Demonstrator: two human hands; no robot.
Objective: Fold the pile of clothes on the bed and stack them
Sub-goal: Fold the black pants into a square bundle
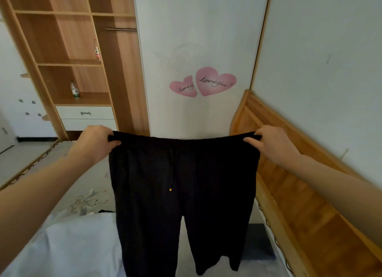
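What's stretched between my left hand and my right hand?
In the head view, the waistband of the black pants spans from left hand to right hand.

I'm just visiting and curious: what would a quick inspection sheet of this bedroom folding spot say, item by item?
Surface: bed, patterned cover.
Job's things: black drawstring trousers held up by the waistband, legs hanging; white garment lying on the bed.
Clutter: dark grey item behind the trousers.
Grips: left hand and right hand each pinch a waistband corner.
Cables: nothing seen.
Surroundings: open wooden wardrobe with two bottles, heart stickers on its white door, wooden bed frame.
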